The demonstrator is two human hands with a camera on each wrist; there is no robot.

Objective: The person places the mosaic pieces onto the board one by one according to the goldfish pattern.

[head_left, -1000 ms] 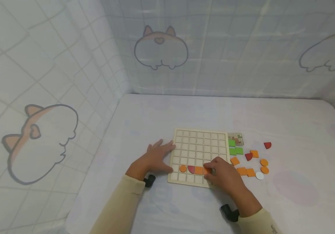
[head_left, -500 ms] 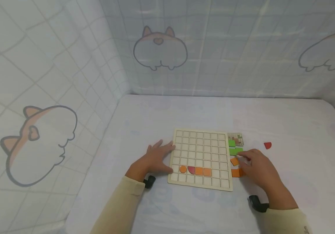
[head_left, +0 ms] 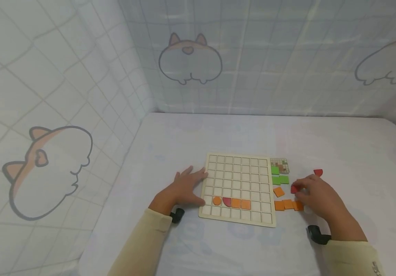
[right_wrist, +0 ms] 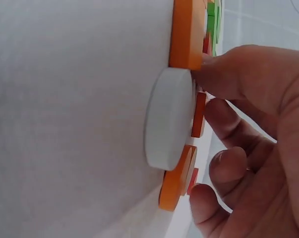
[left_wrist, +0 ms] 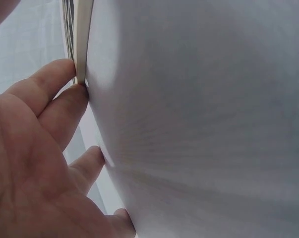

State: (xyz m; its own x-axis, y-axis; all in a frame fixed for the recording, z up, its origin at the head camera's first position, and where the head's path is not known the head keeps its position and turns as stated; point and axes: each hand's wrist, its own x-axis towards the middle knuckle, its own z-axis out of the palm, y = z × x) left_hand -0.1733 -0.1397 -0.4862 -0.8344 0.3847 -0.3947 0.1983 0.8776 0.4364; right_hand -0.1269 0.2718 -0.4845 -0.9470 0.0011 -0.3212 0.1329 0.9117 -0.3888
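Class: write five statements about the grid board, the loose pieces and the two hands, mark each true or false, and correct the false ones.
1. Four pieces lie on the grid board, all in one row. True.
2. The left-most piece on the board is a green square. False: it is an orange circle.
3. The left hand touches the board's left edge. True.
4. The right hand is over the middle of the board. False: it is to the board's right, at a red quarter-circle.
5. In the right wrist view, a white disc lies near orange pieces. True.
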